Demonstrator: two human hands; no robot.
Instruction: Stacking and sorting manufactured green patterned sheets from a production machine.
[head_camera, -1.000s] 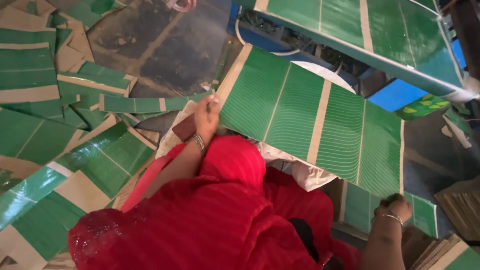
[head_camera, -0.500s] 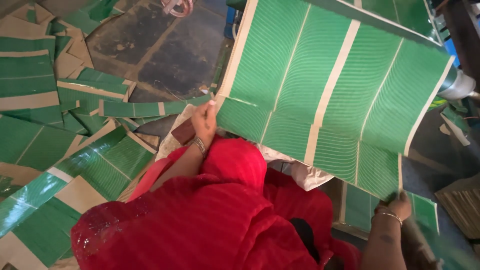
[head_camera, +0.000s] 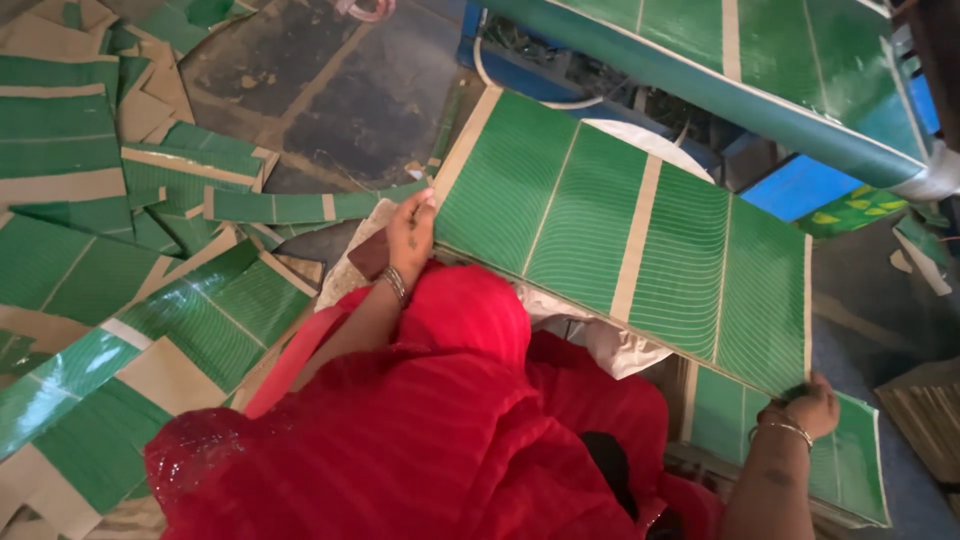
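Stretching across the lap, a green ribbed sheet (head_camera: 640, 240) is kept taut, pinched by left hand (head_camera: 410, 235) and right hand (head_camera: 805, 405) at opposite corners.

1. A dark, stained concrete floor patch (head_camera: 330, 100) lies bare at the top centre and serves as the landmark.
2. Left of that patch, loose green ribbed cardboard sheets with tan borders (head_camera: 70, 140) lie scattered and overlapping.
3. Below and left of it, larger glossy green sheets (head_camera: 190, 320) lie tilted.
4. Right of the patch, a blue metal frame (head_camera: 800, 185) shows under a long green sheet (head_camera: 720, 60) on top.
5. Well below the patch, red draped cloth (head_camera: 420, 430) fills the foreground.
6. Far right of it, a yellow-patterned green piece (head_camera: 850, 210) lies.
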